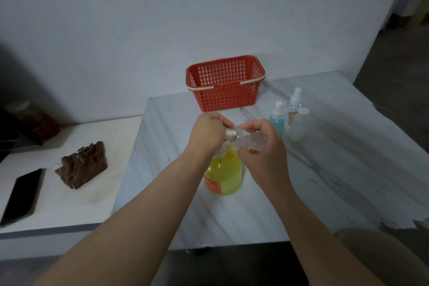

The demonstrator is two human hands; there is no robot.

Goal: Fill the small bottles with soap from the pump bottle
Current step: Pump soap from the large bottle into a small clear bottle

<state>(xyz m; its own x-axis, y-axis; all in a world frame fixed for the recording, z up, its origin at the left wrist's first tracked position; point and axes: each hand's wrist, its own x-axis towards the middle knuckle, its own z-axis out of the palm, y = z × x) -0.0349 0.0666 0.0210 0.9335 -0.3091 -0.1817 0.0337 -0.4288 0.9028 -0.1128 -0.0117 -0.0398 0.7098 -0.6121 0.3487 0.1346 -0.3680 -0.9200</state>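
Note:
A small clear bottle (249,140) lies sideways in the air above the marble table (325,169), its threaded neck pointing left. My right hand (263,146) grips its body. My left hand (207,133) is curled round the neck end; whatever it holds there is hidden. Directly below stands the pump bottle (224,174) of yellow soap, its pump head covered by my hands. Three more small bottles stand to the right: a blue one with a spray top (277,118), a taller clear one with a spray top (294,104), and a cloudy one with a white cap (301,125).
An empty red basket (224,97) stands at the back of the table against the wall. On the lower white counter to the left lie a crumpled brown cloth (83,165) and a black phone (22,195). The table's right edge drops to the floor.

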